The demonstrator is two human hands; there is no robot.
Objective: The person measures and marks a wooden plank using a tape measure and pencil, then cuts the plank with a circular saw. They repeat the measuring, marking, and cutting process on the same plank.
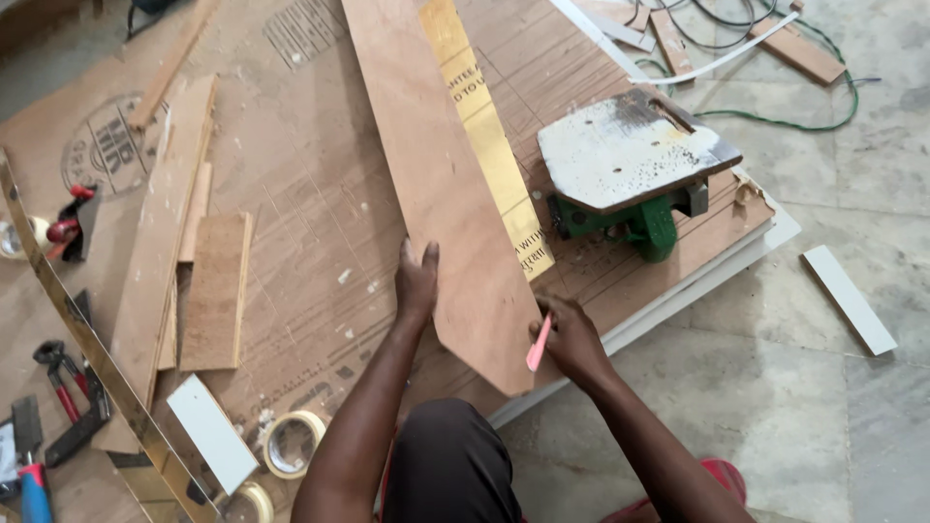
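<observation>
Nearest to us are our own dark-clad knee [455, 465] and two bare forearms reaching forward over the floor. Our left hand [417, 281] lies flat on the left edge of a long plywood strip [436, 184], fingers pressed together and pointing up the board, so it presses rather than grips. Our right hand [572, 339] sits at the strip's lower right edge, near its pointed end, with the fingers pinched around a small pink pencil [539, 344] whose tip touches the wood there.

The strip runs from the top of the view down toward us, tilted slightly, and ends in an angled point just above the knee. It lies on a large brown board [300, 174] spread over the floor. Just beside the strip on the right lies a narrow gold-coloured band [484, 136], partly tucked under it. Further right on the same board stands a green power tool with a worn white base plate [630, 155].

To the left we see offcuts of wood [218, 291], a long brass-coloured strip [87, 358], pliers with red handles [58, 373], a white block [213, 431] and a roll of tape [295, 444]. On the stone floor at right lies a white slat [851, 298], well apart from our hands, and green cable [785, 121] curls near the top
</observation>
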